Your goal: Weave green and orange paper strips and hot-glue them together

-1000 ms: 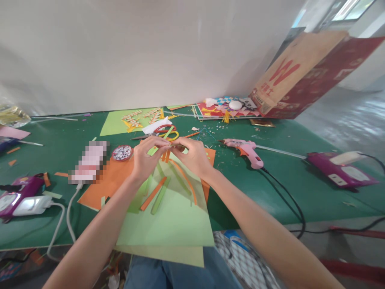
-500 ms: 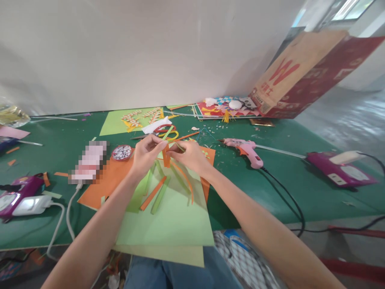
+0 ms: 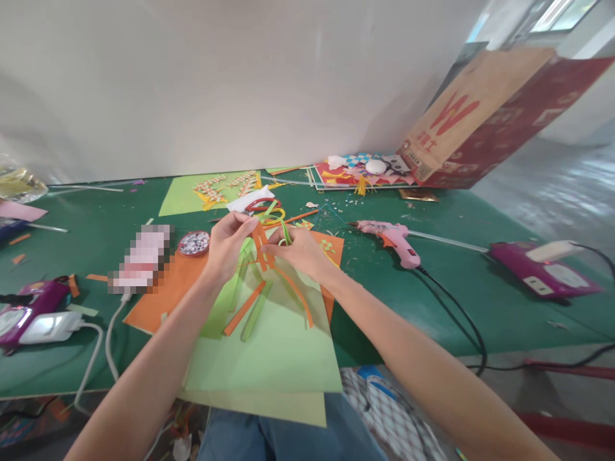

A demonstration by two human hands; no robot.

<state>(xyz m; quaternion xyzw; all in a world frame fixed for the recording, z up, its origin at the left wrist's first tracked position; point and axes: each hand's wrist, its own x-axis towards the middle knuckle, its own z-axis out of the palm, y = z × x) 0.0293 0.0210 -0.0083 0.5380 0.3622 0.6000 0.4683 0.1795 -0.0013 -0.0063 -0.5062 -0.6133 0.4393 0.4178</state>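
My left hand [image 3: 229, 240] pinches the upper end of orange paper strips [image 3: 261, 240] between thumb and fingers. Opposite it, my right hand [image 3: 300, 251] is closed on the same strips from the right, and a green paper strip [image 3: 287, 232] curls up by its fingers. Below my hands, loose orange [image 3: 244, 307] and green strips [image 3: 256, 312] lie on light green paper sheets [image 3: 288, 365]. One curved orange strip [image 3: 298, 298] trails down under my right hand. Just beyond my fingers are scissors [image 3: 269, 210] with red and yellow handles, partly hidden.
An orange sheet [image 3: 163, 294] lies under the green ones, beside a round container of small pieces [image 3: 194, 243] and a blurred phone [image 3: 144, 259]. To the right are a pink glue gun [image 3: 391, 240], its cord and a purple power strip [image 3: 542, 272]. A paper bag [image 3: 471, 121] stands behind.
The orange strips between my hands have turned and spread apart, showing gaps between them. My right hand has shifted slightly, and the green strip by it now loops upward.
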